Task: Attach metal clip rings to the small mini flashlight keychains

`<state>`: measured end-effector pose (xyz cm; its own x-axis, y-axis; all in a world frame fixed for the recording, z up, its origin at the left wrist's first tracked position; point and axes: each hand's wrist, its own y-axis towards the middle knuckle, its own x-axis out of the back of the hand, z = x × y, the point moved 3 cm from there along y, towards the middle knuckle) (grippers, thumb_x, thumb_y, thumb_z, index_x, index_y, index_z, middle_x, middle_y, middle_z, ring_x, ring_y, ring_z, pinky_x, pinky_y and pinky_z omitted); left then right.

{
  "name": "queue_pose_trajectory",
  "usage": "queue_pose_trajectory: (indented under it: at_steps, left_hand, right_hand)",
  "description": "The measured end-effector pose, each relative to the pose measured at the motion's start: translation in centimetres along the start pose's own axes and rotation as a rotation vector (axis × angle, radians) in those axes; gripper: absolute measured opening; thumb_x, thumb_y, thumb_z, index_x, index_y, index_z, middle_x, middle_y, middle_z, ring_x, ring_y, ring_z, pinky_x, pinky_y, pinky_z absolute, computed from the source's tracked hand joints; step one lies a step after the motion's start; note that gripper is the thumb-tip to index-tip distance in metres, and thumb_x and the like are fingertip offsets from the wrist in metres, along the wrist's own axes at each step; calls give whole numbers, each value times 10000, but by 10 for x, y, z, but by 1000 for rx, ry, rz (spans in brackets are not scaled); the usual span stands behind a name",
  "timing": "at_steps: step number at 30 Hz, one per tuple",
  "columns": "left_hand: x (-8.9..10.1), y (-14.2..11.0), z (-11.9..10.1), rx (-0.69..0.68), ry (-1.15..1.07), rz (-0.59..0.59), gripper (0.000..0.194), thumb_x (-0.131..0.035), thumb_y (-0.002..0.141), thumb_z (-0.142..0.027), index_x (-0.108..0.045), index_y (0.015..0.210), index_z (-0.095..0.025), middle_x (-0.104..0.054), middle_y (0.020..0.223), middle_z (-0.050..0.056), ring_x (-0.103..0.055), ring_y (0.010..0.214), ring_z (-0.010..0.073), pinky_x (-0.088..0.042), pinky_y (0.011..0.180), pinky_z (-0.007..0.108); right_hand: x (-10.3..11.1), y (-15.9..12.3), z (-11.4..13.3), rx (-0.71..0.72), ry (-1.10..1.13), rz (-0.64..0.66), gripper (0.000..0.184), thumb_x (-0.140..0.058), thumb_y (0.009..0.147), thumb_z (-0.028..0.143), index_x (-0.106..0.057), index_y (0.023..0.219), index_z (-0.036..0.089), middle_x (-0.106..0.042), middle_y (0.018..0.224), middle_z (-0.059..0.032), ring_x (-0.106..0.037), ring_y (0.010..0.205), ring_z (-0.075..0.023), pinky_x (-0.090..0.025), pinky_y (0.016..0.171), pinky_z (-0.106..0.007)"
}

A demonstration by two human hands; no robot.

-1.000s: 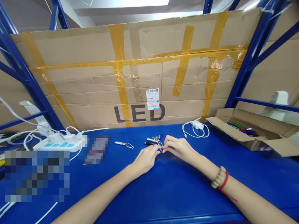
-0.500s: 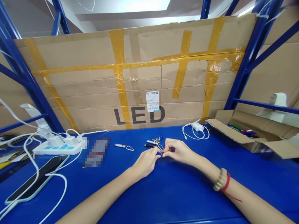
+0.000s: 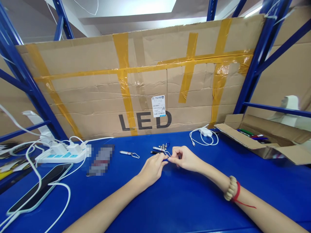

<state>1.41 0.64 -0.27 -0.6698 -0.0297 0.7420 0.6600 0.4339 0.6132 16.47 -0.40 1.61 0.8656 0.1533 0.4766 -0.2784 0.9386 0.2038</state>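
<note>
My left hand [image 3: 152,167] is closed, thumb and fingers pinched together just above the blue table. Facing it, my right hand [image 3: 186,158] is closed in a pinch too, its fingertips almost meeting the left ones. Whatever sits between them is tiny and mostly covered by the fingers. Right behind the fingertips lie a silver keychain penlight [image 3: 158,149] and a black-ended stick [image 3: 154,152], partly covered by my left hand. Several small round silver pieces [image 3: 163,146] and a blue clip ring [image 3: 167,144] are beside them. Another silver penlight [image 3: 125,153] with a metal carabiner lies further left.
At left are a white power strip [image 3: 65,157] with cables, a phone [image 3: 40,189] and a blurred-out flat item [image 3: 100,160]. A white charger with cable [image 3: 205,132] lies at the back. An open carton [image 3: 262,150] holding pens stands right. Cardboard [image 3: 97,97] walls the back.
Both hands stay in nearly the same place. The right fingers have shifted slightly, and the blue bit seen at the left fingertips is now mostly hidden. The view has tilted a little.
</note>
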Motion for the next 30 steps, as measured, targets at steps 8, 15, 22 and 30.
queue_pose_trajectory:
  at_steps: [8, 15, 22, 30]
  left_hand:
    - [3, 1, -2, 17, -18, -27, 145, -356, 925, -182, -469, 1015, -162, -559, 941, 52, -532, 858, 182, -434, 750, 290]
    - [2, 3, -1, 30, -7, -57, 197, -353, 914, -154, -482, 1061, -172, -565, 1005, 54, -531, 906, 185, -437, 788, 305]
    - [1, 3, 2, 137, 18, -70, 220, -341, 916, -157, -443, 1111, -167, -552, 1055, 70, -529, 952, 204, -439, 816, 331]
    - [0, 3, 3, 149, 8, -62, 226, -351, 913, -153, -441, 1120, -170, -553, 1054, 62, -531, 939, 208, -445, 788, 328]
  right_hand:
    - [-7, -1, 5, -111, 158, -14, 453, -612, 620, 540, -410, 600, 135, -458, 428, 8, -402, 393, -63, -291, 403, -178]
    - [-1, 2, 1, -43, -41, -60, 409, -552, 703, 523, -471, 634, 129, -496, 496, -7, -449, 441, -80, -334, 445, -194]
    - [11, 1, 6, 263, -356, -240, 278, -598, 722, 444, -639, 771, 173, -567, 835, -30, -456, 514, -50, -363, 521, -200]
    - [19, -2, 6, 456, -456, -244, 223, -555, 781, 415, -682, 875, 258, -537, 852, -19, -485, 571, -49, -368, 534, -191]
